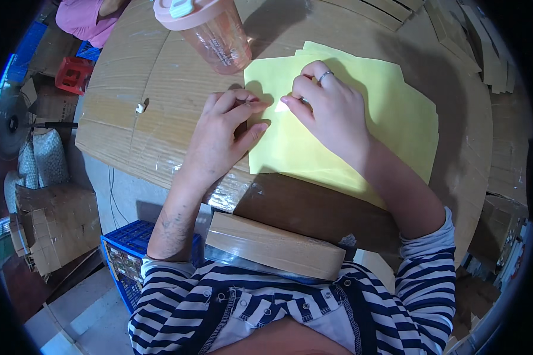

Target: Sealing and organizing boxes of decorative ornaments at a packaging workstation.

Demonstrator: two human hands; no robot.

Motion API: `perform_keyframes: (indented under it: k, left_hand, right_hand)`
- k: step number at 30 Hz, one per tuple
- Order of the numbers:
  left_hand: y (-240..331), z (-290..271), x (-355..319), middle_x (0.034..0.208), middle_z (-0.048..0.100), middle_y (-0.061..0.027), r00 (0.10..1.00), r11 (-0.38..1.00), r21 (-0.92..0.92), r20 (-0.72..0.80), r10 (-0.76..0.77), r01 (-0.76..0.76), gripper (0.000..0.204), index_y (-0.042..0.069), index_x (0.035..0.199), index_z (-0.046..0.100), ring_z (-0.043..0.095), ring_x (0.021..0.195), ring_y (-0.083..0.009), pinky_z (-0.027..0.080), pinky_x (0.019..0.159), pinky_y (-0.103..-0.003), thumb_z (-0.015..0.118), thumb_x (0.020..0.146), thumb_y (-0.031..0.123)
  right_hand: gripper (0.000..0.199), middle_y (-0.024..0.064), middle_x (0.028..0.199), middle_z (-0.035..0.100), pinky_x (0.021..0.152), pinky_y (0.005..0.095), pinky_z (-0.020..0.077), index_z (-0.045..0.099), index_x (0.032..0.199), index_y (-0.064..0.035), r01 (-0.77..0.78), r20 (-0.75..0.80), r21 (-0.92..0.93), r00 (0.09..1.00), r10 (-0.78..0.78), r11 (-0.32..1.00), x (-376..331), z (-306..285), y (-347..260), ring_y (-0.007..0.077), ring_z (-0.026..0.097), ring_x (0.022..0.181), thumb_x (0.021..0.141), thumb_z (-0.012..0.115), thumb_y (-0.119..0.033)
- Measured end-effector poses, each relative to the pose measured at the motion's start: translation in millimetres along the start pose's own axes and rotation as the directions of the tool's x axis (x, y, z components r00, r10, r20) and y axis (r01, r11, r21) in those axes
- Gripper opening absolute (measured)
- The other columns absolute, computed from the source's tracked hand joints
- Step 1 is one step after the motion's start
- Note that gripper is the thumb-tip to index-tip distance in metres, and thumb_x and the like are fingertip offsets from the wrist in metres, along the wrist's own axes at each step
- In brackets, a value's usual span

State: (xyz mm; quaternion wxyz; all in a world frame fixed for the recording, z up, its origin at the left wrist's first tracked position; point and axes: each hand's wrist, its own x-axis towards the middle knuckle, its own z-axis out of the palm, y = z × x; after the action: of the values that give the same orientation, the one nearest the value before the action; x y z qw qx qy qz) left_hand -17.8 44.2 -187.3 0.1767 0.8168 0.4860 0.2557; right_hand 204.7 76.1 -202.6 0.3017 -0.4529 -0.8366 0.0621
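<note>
Several yellow sheets point(391, 118) lie loosely stacked on the cardboard-covered table, their edges not lined up. Over their left part, my right hand point(334, 112) is closed in a pinch on a small pale pointed piece point(282, 107), perhaps paper or sticker; most of it is hidden by the fingers. A ring is on one finger of that hand. My left hand point(226, 123) rests at the sheets' left edge, fingers bent and thumb apart from them, with nothing visible in it. Beyond the left hand stands a pink see-through cup point(216, 41) with a lid.
A small white bit point(140, 108) lies on the table point(172, 77) to the left. A wide roll of brown tape point(272, 242) sits against my body at the near edge. A blue crate point(119, 260) and cardboard box point(59, 225) stand lower left. Someone's pink sleeve point(86, 21) shows far left.
</note>
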Motion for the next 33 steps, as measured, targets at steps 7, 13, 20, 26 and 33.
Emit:
perform_keyframes:
  k: [7, 13, 20, 26, 33]
  left_hand:
    - [0, 6, -2, 0.115, 0.063, -0.0087, 0.999, 0.999, 0.043, -0.051, 0.006, -0.004, 0.029, 0.006, 0.109, 0.073, 0.055, 0.109, -0.0296, 0.048, 0.095, -0.039, 0.077, 0.083, 0.017]
    - [1, 6, -2, 0.110, 0.064, -0.0085, 0.998, 0.999, 0.041, -0.057, 0.038, -0.036, 0.022, 0.006, 0.102, 0.072, 0.057, 0.104, -0.0308, 0.049, 0.092, -0.040, 0.077, 0.082, 0.014]
    - [6, -21, 1, 0.102, 0.067, -0.0080, 0.996, 0.993, -0.112, -0.085, 0.033, -0.043, 0.012, 0.005, 0.092, 0.067, 0.059, 0.101, -0.0270, 0.047, 0.087, -0.036, 0.075, 0.083, 0.009]
    - [64, -87, -27, 0.092, 0.068, -0.0058, 0.946, 0.718, -0.660, 0.325, 0.005, 0.223, 0.009, 0.004, 0.094, 0.069, 0.061, 0.081, -0.0128, 0.045, 0.074, -0.026, 0.074, 0.086, 0.003]
    - [92, -84, -30, 0.082, 0.068, -0.0030, 0.831, 0.846, -0.424, 0.555, -0.039, 0.323, 0.018, 0.007, 0.084, 0.070, 0.060, 0.080, -0.0181, 0.045, 0.075, -0.032, 0.085, 0.075, 0.010]
  right_hand:
    - [0.019, 0.0022, 0.096, 0.058, 0.063, 0.0361, 0.0522, 0.061, 0.087, -0.0108, 0.036, -0.006, 0.003, 0.999, -0.036, 0.999, -1, 1, -1, 0.0201, 0.064, 0.075, 0.086, 0.073, -0.026]
    - [0.021, 0.0015, 0.095, 0.058, 0.061, 0.0360, 0.0525, 0.061, 0.082, -0.0107, 0.053, -0.051, 0.052, 0.997, -0.050, 0.997, -1, 3, -2, 0.0208, 0.064, 0.071, 0.085, 0.076, -0.025]
    - [0.021, 0.0017, 0.094, 0.059, 0.062, 0.0377, 0.0539, 0.060, 0.083, -0.0124, -0.033, -0.058, 0.049, 0.998, 0.036, 0.998, 0, 5, 1, 0.0222, 0.066, 0.074, 0.083, 0.076, -0.026]
    - [0.021, 0.0012, 0.095, 0.058, 0.063, 0.0378, 0.0541, 0.059, 0.083, -0.0129, 0.003, -0.061, 0.029, 0.998, -0.002, 1.000, -1, 4, 5, 0.0219, 0.066, 0.076, 0.083, 0.076, -0.025]
    - [0.019, 0.0002, 0.095, 0.059, 0.063, 0.0377, 0.0535, 0.061, 0.084, -0.0134, -0.035, -0.041, 0.029, 0.999, 0.036, 0.999, 0, 6, 3, 0.0211, 0.065, 0.075, 0.084, 0.074, -0.027]
